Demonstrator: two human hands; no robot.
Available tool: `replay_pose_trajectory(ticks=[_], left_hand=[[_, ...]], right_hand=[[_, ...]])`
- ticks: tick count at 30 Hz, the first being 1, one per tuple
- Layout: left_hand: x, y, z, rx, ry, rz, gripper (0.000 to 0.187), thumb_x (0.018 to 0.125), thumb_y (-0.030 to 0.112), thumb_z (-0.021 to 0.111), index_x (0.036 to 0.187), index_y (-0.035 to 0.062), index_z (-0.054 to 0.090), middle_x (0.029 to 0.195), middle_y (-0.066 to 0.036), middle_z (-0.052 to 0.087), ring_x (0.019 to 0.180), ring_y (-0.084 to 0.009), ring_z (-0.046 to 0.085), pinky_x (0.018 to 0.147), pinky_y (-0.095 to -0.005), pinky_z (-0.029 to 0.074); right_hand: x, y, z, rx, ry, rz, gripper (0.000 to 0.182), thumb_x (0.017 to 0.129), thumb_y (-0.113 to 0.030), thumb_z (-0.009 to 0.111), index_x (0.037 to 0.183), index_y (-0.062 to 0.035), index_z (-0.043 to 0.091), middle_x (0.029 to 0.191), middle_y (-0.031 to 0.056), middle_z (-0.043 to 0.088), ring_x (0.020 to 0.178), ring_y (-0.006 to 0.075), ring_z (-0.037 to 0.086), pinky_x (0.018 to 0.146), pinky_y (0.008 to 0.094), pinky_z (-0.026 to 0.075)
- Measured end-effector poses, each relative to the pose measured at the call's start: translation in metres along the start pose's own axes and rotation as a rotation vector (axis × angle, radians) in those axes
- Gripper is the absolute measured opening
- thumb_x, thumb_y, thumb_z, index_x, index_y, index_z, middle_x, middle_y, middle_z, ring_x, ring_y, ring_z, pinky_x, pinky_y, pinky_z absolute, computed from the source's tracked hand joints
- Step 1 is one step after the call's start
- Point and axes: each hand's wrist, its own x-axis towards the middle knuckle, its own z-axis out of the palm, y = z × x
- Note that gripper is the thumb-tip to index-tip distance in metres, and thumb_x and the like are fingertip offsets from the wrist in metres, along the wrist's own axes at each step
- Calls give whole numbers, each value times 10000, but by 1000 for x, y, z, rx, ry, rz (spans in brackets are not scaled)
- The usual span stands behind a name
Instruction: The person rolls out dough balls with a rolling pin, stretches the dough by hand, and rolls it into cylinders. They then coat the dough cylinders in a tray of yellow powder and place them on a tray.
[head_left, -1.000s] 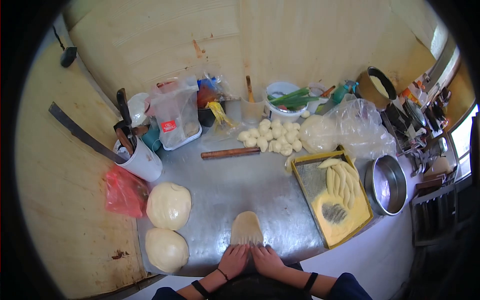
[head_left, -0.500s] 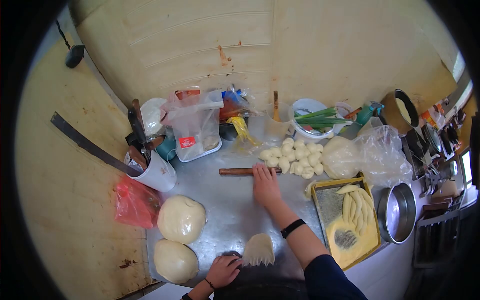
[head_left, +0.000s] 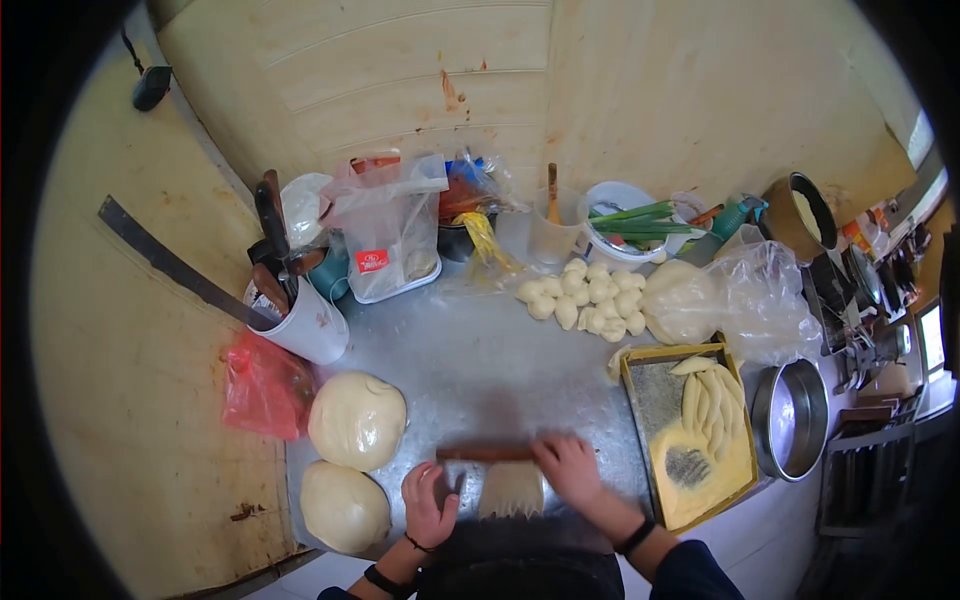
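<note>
Head view: the flattened dough piece [head_left: 511,492], taken as reference, lies on the metal tabletop [head_left: 470,370] close before the person, its near edge ragged. The rolling pin [head_left: 487,454] lies crosswise at the far edge of the flattened dough piece, slightly blurred, its left end reaching past that piece. The right hand [head_left: 568,470] is at the upper right of the flattened dough piece, fingers closed over the right end of the rolling pin; blur softens their outline. The left hand [head_left: 428,505] is to the left of the flattened dough piece, fingers parted and loosely bent, near the pin's left end; whether they touch it cannot be determined. Farther left of the flattened dough piece sit two large dough rounds [head_left: 357,420], one beyond the other and touching, with a red plastic bag [head_left: 265,385] past the farther one. Well beyond the flattened dough piece, slightly to its right, small dough balls [head_left: 590,298] are clustered together. To its right stands a yellow-edged tray [head_left: 655,395] containing long dough strips [head_left: 712,405] and yellow powder [head_left: 690,512]. Farther right, past the tray, is a round metal pan [head_left: 812,410].
</note>
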Motion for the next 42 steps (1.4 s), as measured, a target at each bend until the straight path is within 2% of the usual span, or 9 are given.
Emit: replay_pose_trajectory(ticks=[6,11,17,20,22,25,36,39,42], left_hand=[[-19,-18,60,239,-205,121,475,813,127,626,1273,29,561,1253,-150,566,1152,-351,533,1016,-513,387],[9,-11,99,121,-234,183,339,811,118,652,1142,51,626,1047,-127,622,950,-308,604,827,-416,499],[18,-7,87,-207,-297,-109,363,781,95,676,1140,106,630,907,-114,622,799,-307,626,722,-394,512],[-5,19,38,-370,-365,-299,443,758,56,673,1194,120,625,1049,-107,631,858,-304,634,798,-459,506],[-29,18,22,49,-479,310,558,771,134,664,1319,105,558,1265,-128,580,1114,-304,594,964,-497,444],[-56,22,32,152,-638,375,624,825,202,638,1414,69,479,1466,-147,455,1353,-305,440,1112,-506,329],[192,-40,128,415,-389,366,613,915,366,516,1438,57,439,1529,-159,376,1427,-311,343,1137,-592,240],[234,-28,117,135,-255,389,352,860,209,626,1182,70,589,1251,-147,575,1129,-339,559,945,-489,429],[187,-26,105,45,-474,183,281,817,126,653,1087,49,630,1085,-146,586,992,-341,576,811,-414,484]], right_hand=[[-65,-53,1,37,-16,164,474,784,-290,696,1219,-123,610,1110,69,581,1005,239,576,857,420,450],[-29,-51,33,69,62,420,392,788,-244,689,1145,-95,627,1210,110,551,1097,299,547,861,448,449],[-24,-28,38,666,-80,641,231,780,-121,666,990,-60,591,1087,103,625,1013,338,594,858,492,454],[-63,-45,3,508,-110,276,375,795,-122,672,1154,-52,593,1080,101,634,1047,344,596,937,523,420],[-85,-64,-16,454,-246,186,478,811,-167,684,1260,-49,573,1171,129,620,1144,349,577,1000,538,398],[-100,-80,-18,240,-485,70,841,880,-493,611,1522,-38,314,1571,156,318,1467,289,292,1161,542,245],[134,46,50,61,-155,154,765,937,-500,494,1509,-20,328,1555,176,349,1476,298,266,1196,548,127],[165,62,33,2,95,163,655,908,-391,575,1436,-28,436,1476,187,439,1397,337,378,1144,534,264],[124,61,13,348,115,288,453,817,-153,651,1246,-31,577,1229,166,563,1122,357,538,950,466,441]])
